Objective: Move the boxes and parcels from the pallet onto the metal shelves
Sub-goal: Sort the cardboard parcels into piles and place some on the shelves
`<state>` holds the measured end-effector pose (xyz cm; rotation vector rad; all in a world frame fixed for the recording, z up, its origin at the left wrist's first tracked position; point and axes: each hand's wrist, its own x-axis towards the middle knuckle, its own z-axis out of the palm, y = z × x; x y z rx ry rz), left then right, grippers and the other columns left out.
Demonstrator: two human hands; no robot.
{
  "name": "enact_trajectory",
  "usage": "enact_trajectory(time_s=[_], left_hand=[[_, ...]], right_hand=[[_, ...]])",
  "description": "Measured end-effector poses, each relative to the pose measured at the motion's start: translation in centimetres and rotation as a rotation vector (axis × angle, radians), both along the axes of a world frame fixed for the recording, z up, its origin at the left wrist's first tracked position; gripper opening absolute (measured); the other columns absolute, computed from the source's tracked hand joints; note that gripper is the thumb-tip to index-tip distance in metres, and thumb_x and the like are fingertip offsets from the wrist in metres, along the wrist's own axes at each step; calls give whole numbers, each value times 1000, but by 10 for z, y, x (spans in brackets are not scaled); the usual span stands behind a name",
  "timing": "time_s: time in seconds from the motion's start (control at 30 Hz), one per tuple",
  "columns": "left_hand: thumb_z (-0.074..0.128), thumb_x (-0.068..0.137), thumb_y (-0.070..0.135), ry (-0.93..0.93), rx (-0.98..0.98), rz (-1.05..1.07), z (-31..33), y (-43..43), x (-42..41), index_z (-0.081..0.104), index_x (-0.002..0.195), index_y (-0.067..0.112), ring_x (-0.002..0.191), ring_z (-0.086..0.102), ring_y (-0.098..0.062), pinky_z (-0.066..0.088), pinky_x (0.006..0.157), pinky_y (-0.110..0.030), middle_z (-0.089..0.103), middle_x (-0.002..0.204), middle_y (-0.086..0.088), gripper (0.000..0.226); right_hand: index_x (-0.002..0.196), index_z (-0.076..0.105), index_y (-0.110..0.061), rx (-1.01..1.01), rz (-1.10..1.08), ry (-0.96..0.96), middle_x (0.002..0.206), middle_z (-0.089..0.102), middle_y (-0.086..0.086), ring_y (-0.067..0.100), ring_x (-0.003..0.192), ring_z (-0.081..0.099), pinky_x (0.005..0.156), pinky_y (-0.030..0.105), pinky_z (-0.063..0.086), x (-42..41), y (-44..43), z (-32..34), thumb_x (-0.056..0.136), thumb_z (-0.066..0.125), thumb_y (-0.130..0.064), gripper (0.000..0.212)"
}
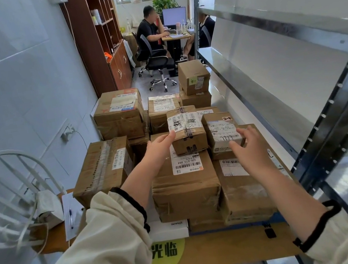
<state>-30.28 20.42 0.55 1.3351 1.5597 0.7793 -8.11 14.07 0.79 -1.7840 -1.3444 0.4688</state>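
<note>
From the head camera, the job looks barely begun. The metal shelves [278, 73] to the right of the stack show only bare boards in the part in view, while the stack of boxes [170, 146] is piled several layers deep. The pallet itself cannot be made out under the cardboard; only a flat printed sheet shows at the near foot of the stack. So nearly everything appears left to move.

The left hand [159, 148] has its grip spread, fingertips touching the left side of a small taped box [187, 129] that sits on top of the stack. The right hand [247, 149] is also spread and reaches in beside a second small box [223, 132], just right of the taped one; whether it touches that box I cannot tell. Neither grip is closed on anything yet. My guess is that the taped box is the next one up.

For room: the stack's right edge runs just beside the front lip of the lowest shelf, so a lift to the right is short, but the shelf above and the slotted upright [336, 118] hang near the right arm. Left of the stack, a white chair [8, 182] and the wall close that side. Beyond the stack the floor opens toward a desk [175, 37] where two people sit, well apart from the work.
</note>
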Motion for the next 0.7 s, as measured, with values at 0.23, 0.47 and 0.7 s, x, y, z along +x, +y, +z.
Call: enact_trajectory(time_s=[0.23,0.47,0.7], left_hand=[[44,89,62,-74,0,27,7,-15,-1,43,140,27,142,20,-26,20,114,-49,29,153,-6,62],[43,93,55,-79,18,48,9,-32,-5,39,142,20,131,37,-22,29,93,-31,42,145,-3,60],[43,92,58,-87,15,67,4,-47,-16,33,145,19,133,35,-21,28,93,-31,37,148,-3,67]], right_hand=[[130,48,-25,155,30,-95,150,29,-2,18,138,26,110,45,28,-24,-13,11,90,56,-25,40],[126,52,-23,191,101,-163,149,32,-2,16,139,24,108,35,25,-39,-32,1,90,57,-22,37],[126,54,-18,206,282,-216,145,37,-1,14,137,28,112,30,24,-80,-58,-8,90,56,-17,36]])
